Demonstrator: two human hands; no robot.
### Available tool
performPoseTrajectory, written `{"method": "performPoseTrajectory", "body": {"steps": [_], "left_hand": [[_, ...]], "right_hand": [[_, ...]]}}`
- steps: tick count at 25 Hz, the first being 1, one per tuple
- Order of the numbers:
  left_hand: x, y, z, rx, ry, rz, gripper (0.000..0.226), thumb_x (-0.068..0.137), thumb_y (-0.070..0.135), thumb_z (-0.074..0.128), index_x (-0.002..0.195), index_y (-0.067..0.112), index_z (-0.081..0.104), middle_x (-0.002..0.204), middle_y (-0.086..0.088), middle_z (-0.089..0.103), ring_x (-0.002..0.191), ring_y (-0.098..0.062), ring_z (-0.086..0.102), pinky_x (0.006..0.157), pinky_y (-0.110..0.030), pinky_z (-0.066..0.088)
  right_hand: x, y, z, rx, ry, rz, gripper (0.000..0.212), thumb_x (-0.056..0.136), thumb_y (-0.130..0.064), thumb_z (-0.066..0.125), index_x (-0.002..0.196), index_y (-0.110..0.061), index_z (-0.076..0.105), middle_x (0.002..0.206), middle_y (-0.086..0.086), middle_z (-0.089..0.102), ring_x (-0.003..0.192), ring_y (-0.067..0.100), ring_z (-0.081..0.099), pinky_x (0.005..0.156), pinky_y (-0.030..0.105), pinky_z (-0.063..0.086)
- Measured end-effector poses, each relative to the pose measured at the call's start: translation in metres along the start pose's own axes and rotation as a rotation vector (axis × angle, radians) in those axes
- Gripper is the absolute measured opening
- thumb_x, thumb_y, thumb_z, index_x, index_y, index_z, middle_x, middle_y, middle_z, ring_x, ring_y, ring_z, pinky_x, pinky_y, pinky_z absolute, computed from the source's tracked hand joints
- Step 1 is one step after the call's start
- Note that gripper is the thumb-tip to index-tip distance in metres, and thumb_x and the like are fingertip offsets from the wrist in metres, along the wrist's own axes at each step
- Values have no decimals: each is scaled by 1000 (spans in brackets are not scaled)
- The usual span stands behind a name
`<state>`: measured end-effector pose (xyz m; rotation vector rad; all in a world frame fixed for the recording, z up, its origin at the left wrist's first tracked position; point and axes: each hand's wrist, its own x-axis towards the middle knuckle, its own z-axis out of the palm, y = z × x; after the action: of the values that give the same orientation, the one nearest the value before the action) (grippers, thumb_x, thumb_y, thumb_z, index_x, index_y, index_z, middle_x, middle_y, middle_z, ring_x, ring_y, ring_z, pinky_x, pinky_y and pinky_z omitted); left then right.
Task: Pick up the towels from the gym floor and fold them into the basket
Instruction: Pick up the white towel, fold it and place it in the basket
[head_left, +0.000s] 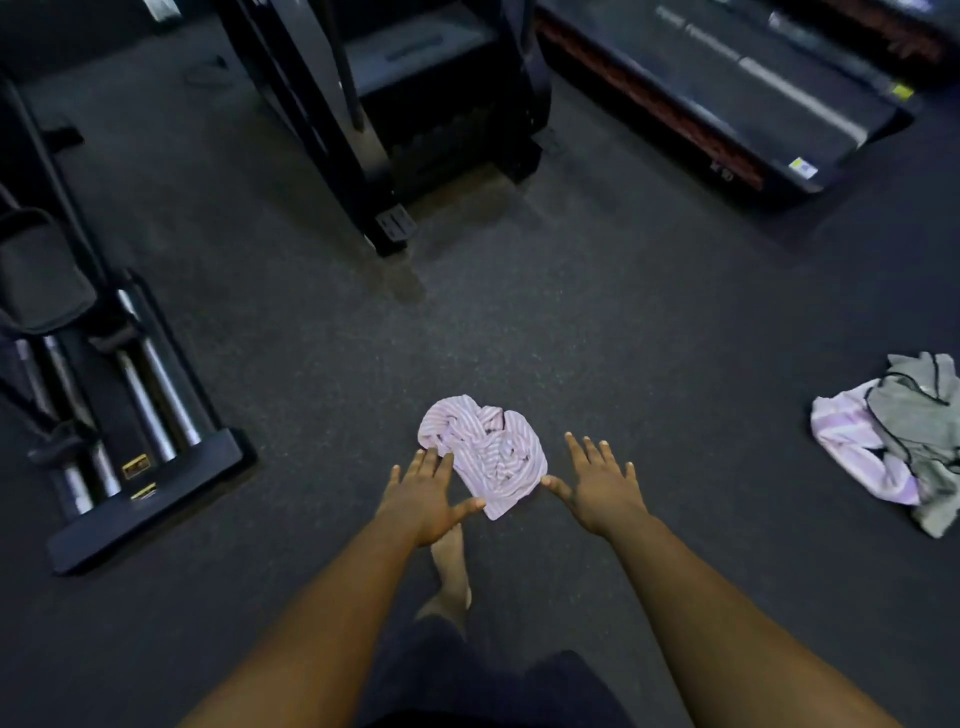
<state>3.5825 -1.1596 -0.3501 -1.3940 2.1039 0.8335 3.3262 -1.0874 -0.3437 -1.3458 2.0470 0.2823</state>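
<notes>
We reach both hands, left hand (423, 496) and right hand (602, 486), fingers spread, holding nothing, toward striped towel (488, 452) at lower centre; next, gather it.

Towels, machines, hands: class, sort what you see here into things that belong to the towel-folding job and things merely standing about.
Belongs to the job:
striped towel, crumpled on the floor
towel pile at right
left hand and right hand, open, either side of the striped towel

Just there:
treadmill
machine frame
bars
</notes>
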Motion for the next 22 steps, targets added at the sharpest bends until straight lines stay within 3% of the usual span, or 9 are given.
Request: {"method": "performPoseTrajectory", "body": {"steps": [5, 9, 12, 17, 22], "left_hand": [[134, -23, 13, -66, -98, -20, 99, 94, 79, 34, 165, 21, -2, 173, -4, -8, 159, -21, -6, 128, -51, 1], [263, -44, 78, -78, -219, -61, 99, 94, 78, 36, 165, 22, -3, 173, -4, -9, 159, -22, -7, 128, -51, 0], [335, -69, 144, -75, -287, -107, 99, 94, 78, 36, 164, 23, -6, 172, -3, -12, 159, -22, -8, 127, -52, -1], [434, -103, 262, -48, -393, -129, 98, 95, 77, 36, 164, 24, -11, 171, -3, -17, 159, -23, -10, 127, -53, -1], [481, -116, 338, -14, -441, -106, 100, 95, 76, 37, 163, 24, -14, 170, -1, -20, 158, -22, -14, 126, -52, -5]], "right_hand": [[140, -3, 28, 81, -43, 31, 83, 97, -72, 37, 164, -30, 11, 171, 0, 15, 158, 24, 9, 124, 54, 15], [273, 19, 115, 50, -93, 5, 65, 99, -59, 49, 155, -28, 38, 156, 3, 47, 144, 28, 40, 112, 47, 37], [350, 31, 194, -93, -195, -77, 50, 99, -50, 55, 143, -27, 50, 139, 3, 60, 128, 28, 52, 99, 42, 44], [453, 65, 326, -346, -295, -215, 45, 98, -37, 62, 140, -25, 50, 127, 5, 61, 122, 29, 52, 96, 42, 41], [503, 93, 404, -547, -285, -267, 31, 98, -24, 60, 128, -23, 61, 118, 5, 63, 116, 30, 56, 97, 43, 40]]}}
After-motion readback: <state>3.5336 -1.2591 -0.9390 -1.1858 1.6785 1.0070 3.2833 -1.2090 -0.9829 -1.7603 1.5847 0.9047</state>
